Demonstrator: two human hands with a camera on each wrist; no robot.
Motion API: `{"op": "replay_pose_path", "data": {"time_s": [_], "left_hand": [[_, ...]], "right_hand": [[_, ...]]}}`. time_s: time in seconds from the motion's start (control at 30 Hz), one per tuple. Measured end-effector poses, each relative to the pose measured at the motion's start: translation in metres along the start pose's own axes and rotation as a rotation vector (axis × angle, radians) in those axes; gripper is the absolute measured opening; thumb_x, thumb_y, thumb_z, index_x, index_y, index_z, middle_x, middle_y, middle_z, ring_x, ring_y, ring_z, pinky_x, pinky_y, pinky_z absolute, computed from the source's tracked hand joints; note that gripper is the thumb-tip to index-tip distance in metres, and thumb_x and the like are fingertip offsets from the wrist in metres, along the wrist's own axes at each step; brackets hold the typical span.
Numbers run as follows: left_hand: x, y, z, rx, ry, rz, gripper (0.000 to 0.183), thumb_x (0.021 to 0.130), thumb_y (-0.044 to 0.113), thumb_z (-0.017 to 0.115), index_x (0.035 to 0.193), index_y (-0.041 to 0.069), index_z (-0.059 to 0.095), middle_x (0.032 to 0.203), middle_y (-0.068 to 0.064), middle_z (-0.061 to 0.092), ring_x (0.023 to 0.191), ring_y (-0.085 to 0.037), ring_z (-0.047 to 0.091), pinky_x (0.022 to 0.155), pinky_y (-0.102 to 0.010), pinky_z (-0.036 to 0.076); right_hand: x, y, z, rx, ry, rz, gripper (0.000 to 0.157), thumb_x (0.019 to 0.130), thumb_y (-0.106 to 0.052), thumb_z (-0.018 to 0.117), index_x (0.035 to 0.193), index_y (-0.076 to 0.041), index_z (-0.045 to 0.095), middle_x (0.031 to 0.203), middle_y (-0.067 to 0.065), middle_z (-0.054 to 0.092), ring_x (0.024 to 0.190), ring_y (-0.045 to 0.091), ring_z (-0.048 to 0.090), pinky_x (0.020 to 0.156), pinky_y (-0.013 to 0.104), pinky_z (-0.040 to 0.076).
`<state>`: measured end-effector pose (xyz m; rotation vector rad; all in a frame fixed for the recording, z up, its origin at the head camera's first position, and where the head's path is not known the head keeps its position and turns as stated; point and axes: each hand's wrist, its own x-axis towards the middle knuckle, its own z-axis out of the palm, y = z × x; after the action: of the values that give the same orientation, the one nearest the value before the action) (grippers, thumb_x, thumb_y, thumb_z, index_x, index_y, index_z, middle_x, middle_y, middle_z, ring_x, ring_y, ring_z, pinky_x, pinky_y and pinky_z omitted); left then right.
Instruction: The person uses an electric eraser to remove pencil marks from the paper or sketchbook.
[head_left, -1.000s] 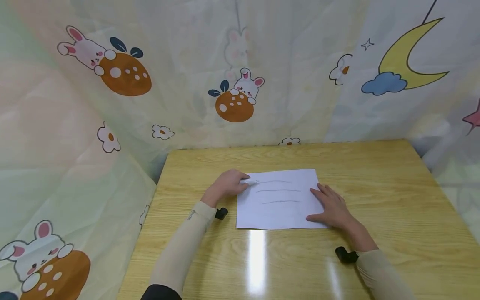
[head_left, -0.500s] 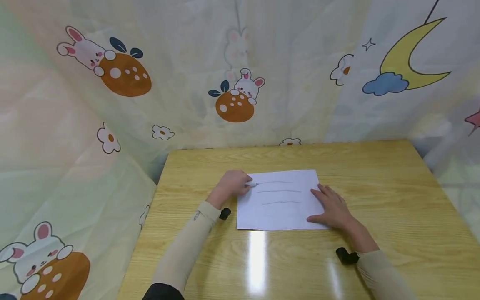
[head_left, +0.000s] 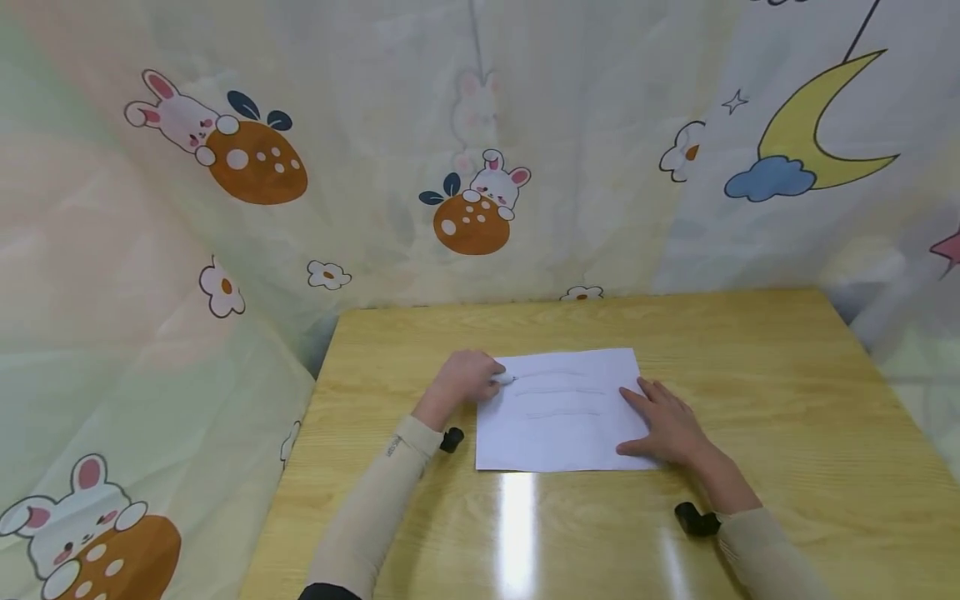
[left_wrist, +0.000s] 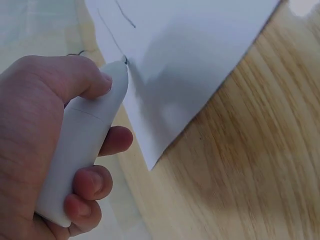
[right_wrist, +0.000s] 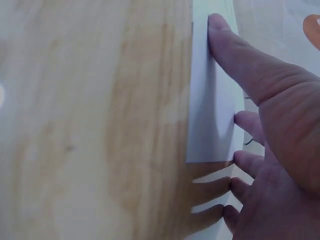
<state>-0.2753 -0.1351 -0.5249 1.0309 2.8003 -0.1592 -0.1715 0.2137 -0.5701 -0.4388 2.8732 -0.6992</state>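
Three lines point(head_left: 560, 392) cross the white paper point(head_left: 558, 446), and what has just changed is small: the left hand point(head_left: 463, 379) has edged farther over the sheet's far left corner, covering more of the white tool point(left_wrist: 82, 142). We see its fingers curled around that thick body, thumb pressing on top, with the dark tip at the left end of the farthest line point(left_wrist: 111, 33). Whether the tip touches or floats just above, we cannot tell, nor whether it marks or cuts. For the work in hand, we judge this a matter of lining up tip and line, not visible progress.

Against the frame from a second ago, we count the same three lines and find no new stroke. The paper lies on the wooden table point(head_left: 750, 400) as it did; sheet, hands and printed cloth point(head_left: 360, 83) all sit slightly lower in view, so we suppose the head has tipped up. The right hand point(head_left: 667, 425) stays spread and flat-fingered at the paper's right edge, holding nothing, apparently steadying it.
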Motion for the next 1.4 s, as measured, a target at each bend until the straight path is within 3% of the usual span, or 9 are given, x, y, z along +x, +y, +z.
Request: {"op": "replay_pose_path", "data": {"time_s": [0.13,0.3,0.43,0.6,0.7,0.8,1.0,1.17,1.4], "left_hand": [[0.001,0.007,0.0,-0.026,0.006,-0.014,0.012,0.089,0.029,0.062,0.093,0.021,0.069,0.071,0.006,0.056,0.06,-0.011,0.046,0.052,-0.028,0.04],[0.001,0.008,-0.002,-0.015,0.011,-0.081,0.016,0.088,0.03,0.062,0.098,0.023,0.073,0.072,0.006,0.058,0.061,-0.011,0.047,0.052,-0.029,0.04],[0.001,0.008,-0.001,-0.004,-0.003,-0.093,0.012,0.088,0.03,0.063,0.093,0.023,0.071,0.07,0.006,0.056,0.06,-0.012,0.046,0.052,-0.03,0.04],[0.002,0.012,-0.001,-0.007,0.014,-0.058,0.015,0.088,0.03,0.061,0.094,0.021,0.072,0.07,0.006,0.056,0.06,-0.012,0.046,0.053,-0.03,0.041],[0.0,0.012,0.0,0.002,-0.013,-0.088,0.016,0.088,0.03,0.062,0.097,0.022,0.073,0.071,0.006,0.057,0.061,-0.012,0.048,0.053,-0.03,0.041],[-0.002,0.012,0.0,-0.005,-0.001,-0.127,0.015,0.088,0.03,0.063,0.096,0.023,0.073,0.072,0.006,0.059,0.061,-0.013,0.049,0.054,-0.031,0.042],[-0.002,0.014,0.003,-0.094,0.034,-0.085,0.026,0.089,0.032,0.061,0.109,0.021,0.073,0.087,0.004,0.068,0.068,-0.012,0.053,0.058,-0.031,0.045],[-0.006,0.01,0.007,-0.121,0.032,-0.178,0.032,0.089,0.033,0.062,0.118,0.024,0.071,0.103,0.004,0.07,0.07,-0.011,0.054,0.06,-0.03,0.045],[-0.001,0.007,0.008,-0.143,0.012,-0.132,0.034,0.09,0.034,0.059,0.12,0.022,0.071,0.102,0.002,0.07,0.069,-0.011,0.053,0.06,-0.029,0.045]], "right_hand": [[0.002,-0.008,-0.001,-0.033,-0.027,0.006,0.098,0.066,-0.046,0.086,0.143,-0.002,0.044,0.148,0.033,0.026,0.135,0.054,0.019,0.101,0.069,0.019],[0.008,-0.022,-0.009,-0.084,-0.077,0.045,0.099,0.063,-0.042,0.089,0.142,-0.002,0.045,0.143,0.035,0.03,0.13,0.055,0.025,0.094,0.071,0.027],[0.009,-0.027,-0.012,-0.108,-0.097,0.047,0.099,0.061,-0.043,0.09,0.14,0.0,0.048,0.143,0.036,0.03,0.132,0.057,0.021,0.096,0.071,0.025],[0.013,-0.025,-0.01,-0.026,-0.091,0.001,0.1,0.06,-0.033,0.092,0.138,0.01,0.044,0.147,0.035,0.028,0.135,0.053,0.02,0.104,0.062,0.025],[0.013,-0.022,-0.008,0.049,-0.122,-0.011,0.103,0.063,-0.03,0.091,0.14,0.011,0.038,0.148,0.034,0.025,0.135,0.051,0.022,0.103,0.06,0.028],[0.012,-0.021,-0.008,0.067,-0.099,-0.032,0.101,0.064,-0.03,0.09,0.142,0.008,0.039,0.149,0.033,0.024,0.136,0.05,0.022,0.104,0.061,0.027],[0.008,-0.016,-0.01,0.05,-0.091,-0.07,0.096,0.067,-0.032,0.088,0.142,0.004,0.041,0.149,0.033,0.024,0.135,0.052,0.021,0.102,0.063,0.027],[0.006,-0.012,-0.007,0.054,-0.07,-0.081,0.1,0.065,-0.037,0.089,0.143,0.003,0.041,0.15,0.033,0.023,0.135,0.052,0.02,0.102,0.064,0.026],[0.006,-0.013,-0.005,0.065,-0.074,-0.059,0.104,0.063,-0.04,0.09,0.144,0.003,0.04,0.151,0.032,0.021,0.136,0.052,0.017,0.103,0.065,0.023]]}}
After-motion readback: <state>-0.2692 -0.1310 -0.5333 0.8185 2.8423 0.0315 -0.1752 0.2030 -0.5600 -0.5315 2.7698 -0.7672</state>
